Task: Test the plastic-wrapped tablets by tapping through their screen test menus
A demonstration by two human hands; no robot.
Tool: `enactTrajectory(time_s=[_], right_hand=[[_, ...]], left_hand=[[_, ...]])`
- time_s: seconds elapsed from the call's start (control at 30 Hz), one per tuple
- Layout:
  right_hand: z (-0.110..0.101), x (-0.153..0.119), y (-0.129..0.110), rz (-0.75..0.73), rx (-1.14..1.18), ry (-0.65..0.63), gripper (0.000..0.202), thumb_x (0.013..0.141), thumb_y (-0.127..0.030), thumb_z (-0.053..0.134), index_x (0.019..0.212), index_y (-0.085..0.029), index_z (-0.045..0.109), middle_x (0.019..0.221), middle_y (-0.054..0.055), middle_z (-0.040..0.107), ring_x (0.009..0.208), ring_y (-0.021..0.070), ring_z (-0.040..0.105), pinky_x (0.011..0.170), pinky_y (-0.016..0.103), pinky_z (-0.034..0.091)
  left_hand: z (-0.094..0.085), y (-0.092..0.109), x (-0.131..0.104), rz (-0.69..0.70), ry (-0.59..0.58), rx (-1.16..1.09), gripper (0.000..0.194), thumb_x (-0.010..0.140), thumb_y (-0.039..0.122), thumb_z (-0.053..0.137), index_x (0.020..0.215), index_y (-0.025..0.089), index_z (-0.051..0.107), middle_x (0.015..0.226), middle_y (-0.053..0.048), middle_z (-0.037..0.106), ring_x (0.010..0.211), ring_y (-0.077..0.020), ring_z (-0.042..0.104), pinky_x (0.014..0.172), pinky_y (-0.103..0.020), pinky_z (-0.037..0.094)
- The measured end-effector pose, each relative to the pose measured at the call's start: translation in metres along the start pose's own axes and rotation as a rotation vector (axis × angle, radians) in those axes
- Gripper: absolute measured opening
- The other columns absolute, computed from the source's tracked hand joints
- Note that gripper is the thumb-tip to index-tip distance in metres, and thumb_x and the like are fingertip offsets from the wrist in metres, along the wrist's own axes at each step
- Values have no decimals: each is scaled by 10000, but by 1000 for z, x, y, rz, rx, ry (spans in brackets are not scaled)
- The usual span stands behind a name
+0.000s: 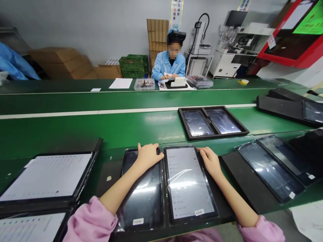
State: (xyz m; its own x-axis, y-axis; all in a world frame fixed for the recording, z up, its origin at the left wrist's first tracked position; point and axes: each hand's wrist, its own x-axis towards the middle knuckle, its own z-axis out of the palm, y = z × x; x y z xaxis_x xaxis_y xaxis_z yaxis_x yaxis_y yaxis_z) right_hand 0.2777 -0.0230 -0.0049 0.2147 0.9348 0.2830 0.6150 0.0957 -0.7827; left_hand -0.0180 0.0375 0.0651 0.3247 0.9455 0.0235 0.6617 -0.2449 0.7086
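Note:
Two tablets lie side by side in front of me on a dark tray. The left tablet (143,201) has a dark screen; the right tablet (189,188) shows a lit white list page. My left hand (148,155) rests over the top edge of the dark tablet, thumb and fingers bent around its upper right corner. What lies under those fingers is hidden. My right hand (210,161) touches the upper right corner of the lit tablet, its fingers together along the edge.
Lit tablets (50,176) lie at the left, dark tablets (270,168) at the right. A black tray (185,126) with two tablets sits on the green belt (121,126). Black trays (280,109) stand farther right. Across the belt sits a person in blue (161,64).

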Motion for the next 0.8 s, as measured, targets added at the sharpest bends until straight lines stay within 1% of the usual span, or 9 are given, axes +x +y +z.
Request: enactTrajectory(time_s=[0.13, 0.27, 0.33, 0.4, 0.47, 0.53, 0.6, 0.67, 0.8], right_hand=[[-2, 0, 1, -3, -13, 11, 538, 988, -617, 403, 898, -238, 773, 910, 99, 720, 910, 296, 671, 800, 398, 519], [-4, 1, 3, -6, -22, -10, 521, 986, -607, 409, 925, -240, 774, 912, 93, 717, 901, 291, 666, 814, 401, 518], [-5, 1, 3, -10, -25, -14, 512, 982, -600, 412, 932, -238, 770, 903, 92, 708, 897, 291, 662, 816, 404, 516], [-5, 2, 3, -14, -25, -15, 492, 974, -590, 422, 943, -235, 762, 905, 91, 703, 903, 291, 659, 819, 404, 512], [-5, 2, 3, -14, -25, -16, 466, 967, -574, 433, 950, -233, 751, 904, 89, 699, 898, 288, 657, 819, 403, 507], [-5, 2, 3, -10, -23, -13, 447, 963, -562, 438, 952, -231, 738, 912, 89, 696, 893, 286, 652, 818, 406, 503], [-5, 0, 3, -17, -18, 6, 441, 964, -560, 443, 1004, -227, 728, 929, 89, 686, 878, 281, 638, 807, 410, 503], [-5, -2, 2, -49, -5, 10, 448, 969, -568, 459, 1105, -225, 714, 984, 92, 667, 898, 276, 623, 800, 411, 506], [-3, -7, 5, -50, -52, 29, 453, 921, -634, 561, 1049, -232, 727, 1016, 102, 609, 977, 297, 588, 854, 448, 502]], left_hand=[[-3, 3, -1, -14, 32, -67, 373, 1015, 404, 661, 1305, 173, 623, 1313, -111, 633, 1112, -262, 662, 942, -473, 591], [-42, -2, -13, -50, 67, -99, 400, 972, 495, 686, 1202, 168, 673, 1219, -94, 682, 1107, -280, 671, 969, -475, 572], [-70, -7, -33, -63, 125, -109, 419, 913, 574, 695, 1101, 201, 713, 1087, -79, 723, 1082, -300, 684, 976, -458, 565], [-93, -12, -66, -41, 256, -182, 391, 883, 584, 680, 1013, 219, 731, 789, -40, 702, 859, -271, 711, 890, -440, 598], [-104, -17, -104, 27, 379, -339, 313, 929, 515, 636, 947, 218, 733, 466, 56, 477, 504, -185, 569, 802, -447, 626], [-102, -26, -138, 95, 487, -423, 290, 981, 463, 585, 916, 227, 742, 415, 72, 414, 442, -161, 504, 864, -483, 625], [-90, -38, -156, 93, 554, -344, 347, 993, 505, 549, 895, 240, 751, 561, 7, 612, 596, -216, 641, 940, -511, 604], [-75, -52, -160, 32, 515, -185, 419, 979, 586, 519, 970, 243, 759, 930, -74, 769, 934, -301, 729, 1028, -538, 563], [-49, -77, -148, -107, 335, -23, 621, 981, 660, 427, 1360, 209, 622, 1468, -140, 606, 1401, -348, 532, 1210, -566, 401]])
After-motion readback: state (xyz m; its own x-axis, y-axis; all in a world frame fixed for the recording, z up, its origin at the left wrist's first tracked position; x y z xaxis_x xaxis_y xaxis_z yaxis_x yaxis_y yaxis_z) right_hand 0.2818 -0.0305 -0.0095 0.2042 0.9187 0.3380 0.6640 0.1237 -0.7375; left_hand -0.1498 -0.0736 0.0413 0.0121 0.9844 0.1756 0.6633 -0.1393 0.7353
